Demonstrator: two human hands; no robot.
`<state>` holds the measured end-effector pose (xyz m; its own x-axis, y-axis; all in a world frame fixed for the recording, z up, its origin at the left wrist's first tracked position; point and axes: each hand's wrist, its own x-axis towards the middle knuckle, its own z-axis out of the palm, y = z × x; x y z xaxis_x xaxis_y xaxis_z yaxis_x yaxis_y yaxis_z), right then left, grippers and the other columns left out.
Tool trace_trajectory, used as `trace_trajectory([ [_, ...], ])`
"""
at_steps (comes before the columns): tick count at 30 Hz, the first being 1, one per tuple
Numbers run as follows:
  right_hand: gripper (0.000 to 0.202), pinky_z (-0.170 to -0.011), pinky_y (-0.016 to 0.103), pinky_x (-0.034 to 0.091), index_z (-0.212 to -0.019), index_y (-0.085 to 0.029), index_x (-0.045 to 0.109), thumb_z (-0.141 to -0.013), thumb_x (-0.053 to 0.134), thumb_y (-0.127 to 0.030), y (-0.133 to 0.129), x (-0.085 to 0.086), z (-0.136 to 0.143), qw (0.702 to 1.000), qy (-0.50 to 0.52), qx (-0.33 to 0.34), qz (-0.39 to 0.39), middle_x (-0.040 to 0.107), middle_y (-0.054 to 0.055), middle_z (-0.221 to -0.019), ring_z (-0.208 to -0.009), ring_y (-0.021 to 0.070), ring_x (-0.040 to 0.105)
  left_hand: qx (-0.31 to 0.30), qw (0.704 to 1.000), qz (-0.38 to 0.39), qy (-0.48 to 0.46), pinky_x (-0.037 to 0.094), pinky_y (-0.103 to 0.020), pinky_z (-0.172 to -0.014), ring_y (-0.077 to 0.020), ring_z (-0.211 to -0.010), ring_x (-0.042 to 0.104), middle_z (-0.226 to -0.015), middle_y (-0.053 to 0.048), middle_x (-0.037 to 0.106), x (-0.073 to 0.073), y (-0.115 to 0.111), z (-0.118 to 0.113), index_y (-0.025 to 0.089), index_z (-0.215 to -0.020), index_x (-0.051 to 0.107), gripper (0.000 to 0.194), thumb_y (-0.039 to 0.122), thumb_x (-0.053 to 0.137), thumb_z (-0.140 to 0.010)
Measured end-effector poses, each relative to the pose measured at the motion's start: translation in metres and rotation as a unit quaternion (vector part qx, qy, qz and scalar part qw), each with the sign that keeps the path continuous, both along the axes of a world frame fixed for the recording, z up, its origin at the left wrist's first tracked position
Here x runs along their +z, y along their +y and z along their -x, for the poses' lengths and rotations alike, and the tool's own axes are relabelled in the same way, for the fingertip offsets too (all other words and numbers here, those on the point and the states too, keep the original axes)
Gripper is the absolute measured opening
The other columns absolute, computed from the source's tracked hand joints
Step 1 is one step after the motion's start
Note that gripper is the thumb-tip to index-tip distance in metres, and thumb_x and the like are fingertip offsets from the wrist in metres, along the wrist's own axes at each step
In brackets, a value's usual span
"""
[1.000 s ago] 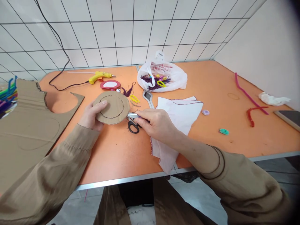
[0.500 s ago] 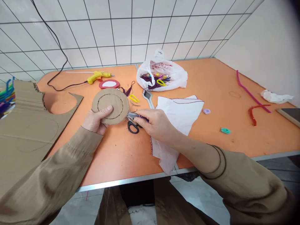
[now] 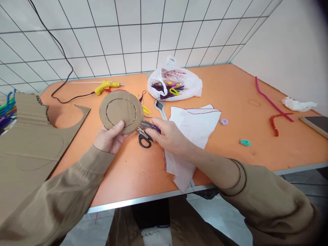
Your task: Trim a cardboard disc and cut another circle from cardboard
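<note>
A round cardboard disc (image 3: 121, 111) with a smaller circle cut or scored in it is held by my left hand (image 3: 114, 136), thumb on its face. My right hand (image 3: 170, 135) is closed on a tool with a purple handle (image 3: 155, 128), whose grey metal end points at the disc's right edge. Whether the metal touches the disc is unclear. Black-handled scissors (image 3: 145, 140) lie on the table just below the tool. White cloth (image 3: 193, 128) with a dark red stitched edge lies beneath and beyond my right hand.
A yellow glue gun (image 3: 106, 86) with a black cord lies at the back left. Cut cardboard (image 3: 28, 147) covers the left side. A white plastic bag (image 3: 189, 83) holds threads. Red and magenta strips (image 3: 271, 99), a teal piece (image 3: 245, 142) and a dark-screened object (image 3: 316, 124) are on the right.
The disc has been tilted and raised slightly in my left hand, now covering most of the red ring behind it. My right hand and the tool have shifted slightly.
</note>
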<state>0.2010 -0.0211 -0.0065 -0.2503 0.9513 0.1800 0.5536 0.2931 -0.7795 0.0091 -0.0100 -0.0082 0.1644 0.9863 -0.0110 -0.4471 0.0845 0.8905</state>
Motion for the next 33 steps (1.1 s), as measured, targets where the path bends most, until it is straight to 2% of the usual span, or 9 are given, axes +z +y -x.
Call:
trace_trajectory([
  [3, 0.018, -0.057, 0.025, 0.032, -0.072, -0.020, 0.044, -0.087, 0.048, -0.028, -0.002, -0.002, 0.002, 1.000, 0.009, 0.021, 0.004, 0.048, -0.004, -0.065, -0.060, 0.0114, 0.044, 0.012, 1.000, 0.004, 0.004, 0.060, -0.032, -0.083, -0.0257, -0.111, 0.065, -0.119, -0.007, 0.070, -0.004, 0.000, -0.002, 0.025, -0.124, 0.060, 0.057, 0.021, 0.079, -0.071],
  [8, 0.026, -0.053, 0.025, 0.027, -0.068, -0.022, 0.033, -0.088, 0.047, -0.028, -0.004, -0.003, 0.002, 0.999, 0.000, 0.038, 0.004, 0.038, -0.006, -0.058, -0.054, 0.0105, 0.036, 0.020, 0.999, 0.023, 0.013, 0.062, -0.033, -0.080, -0.0259, -0.105, 0.067, -0.110, -0.006, 0.073, -0.001, -0.002, -0.001, 0.023, -0.120, 0.063, 0.057, 0.015, 0.080, -0.067],
  [16, 0.023, -0.056, 0.026, 0.029, -0.068, -0.021, 0.038, -0.090, 0.045, -0.026, -0.006, -0.004, 0.004, 0.999, -0.008, 0.049, 0.011, 0.043, -0.004, -0.061, -0.057, 0.0116, 0.041, 0.039, 0.998, 0.018, 0.038, 0.063, -0.035, -0.077, -0.0253, -0.096, 0.070, -0.103, -0.005, 0.075, 0.001, -0.004, -0.002, 0.023, -0.121, 0.063, 0.061, 0.013, 0.082, -0.064],
  [20, 0.024, -0.055, 0.026, 0.029, -0.067, -0.021, 0.038, -0.089, 0.045, -0.026, -0.004, -0.004, 0.002, 0.999, 0.005, 0.048, 0.003, 0.043, -0.004, -0.061, -0.056, 0.0111, 0.040, 0.005, 0.999, 0.014, 0.048, 0.062, -0.037, -0.080, -0.0271, -0.100, 0.069, -0.104, -0.006, 0.074, 0.005, -0.003, 0.001, 0.023, -0.119, 0.064, 0.060, 0.015, 0.083, -0.062],
  [23, 0.019, -0.057, 0.026, 0.031, -0.070, -0.020, 0.043, -0.088, 0.045, -0.025, -0.003, -0.002, 0.000, 0.999, 0.010, 0.044, -0.001, 0.047, -0.003, -0.064, -0.060, 0.0118, 0.044, -0.026, 0.997, 0.024, 0.072, 0.062, -0.037, -0.080, -0.0292, -0.101, 0.069, -0.104, -0.007, 0.074, 0.010, -0.002, 0.003, 0.022, -0.117, 0.065, 0.063, 0.013, 0.085, -0.058],
  [26, 0.014, -0.059, 0.026, 0.032, -0.076, -0.019, 0.049, -0.088, 0.044, -0.024, -0.002, 0.000, -0.002, 0.999, -0.015, 0.049, -0.009, 0.050, -0.002, -0.066, -0.061, 0.0126, 0.046, -0.021, 0.995, 0.044, 0.085, 0.063, -0.035, -0.077, -0.0282, -0.096, 0.070, -0.102, -0.006, 0.075, 0.012, -0.002, 0.004, 0.022, -0.118, 0.065, 0.064, 0.010, 0.085, -0.057],
  [33, 0.018, -0.058, 0.025, 0.029, -0.071, -0.020, 0.045, -0.088, 0.044, -0.024, -0.001, 0.001, -0.004, 0.996, -0.043, 0.076, -0.034, 0.045, -0.003, -0.061, -0.058, 0.0119, 0.044, -0.013, 0.994, 0.031, 0.108, 0.063, -0.032, -0.069, -0.0266, -0.088, 0.072, -0.101, -0.008, 0.075, 0.012, -0.002, 0.006, 0.019, -0.118, 0.066, 0.066, 0.011, 0.086, -0.055],
])
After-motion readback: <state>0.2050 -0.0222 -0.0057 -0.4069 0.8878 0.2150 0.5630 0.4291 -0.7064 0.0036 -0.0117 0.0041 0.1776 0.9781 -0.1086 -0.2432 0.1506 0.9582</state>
